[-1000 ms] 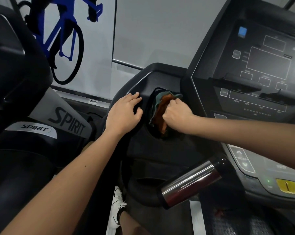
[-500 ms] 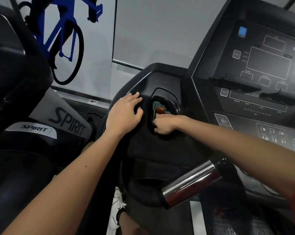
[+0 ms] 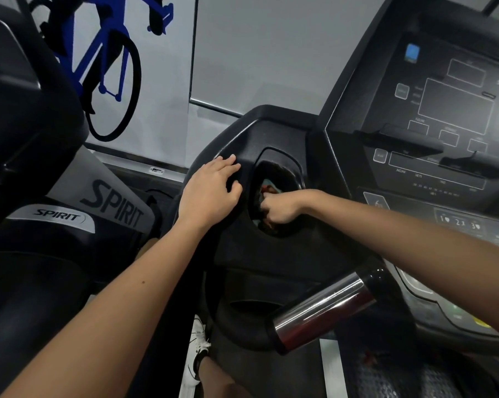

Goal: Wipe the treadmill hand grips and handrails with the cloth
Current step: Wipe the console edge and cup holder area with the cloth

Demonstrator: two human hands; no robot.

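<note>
Presently the right hand (image 3: 279, 209) clenches the cloth (image 3: 269, 183) inside the treadmill's cup recess (image 3: 293, 165); at its 9 o'clock the left hand (image 3: 211, 193) lies released, fingers flat on the console housing (image 3: 259, 130).

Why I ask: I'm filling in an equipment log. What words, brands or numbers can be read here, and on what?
"SPIRIT": grey side panel of the neighbouring machine.
"SPIRIT": silver badge lower left of it.
"1", "2", "3": console keypad.
Other console labels: too blurred to read.
</note>
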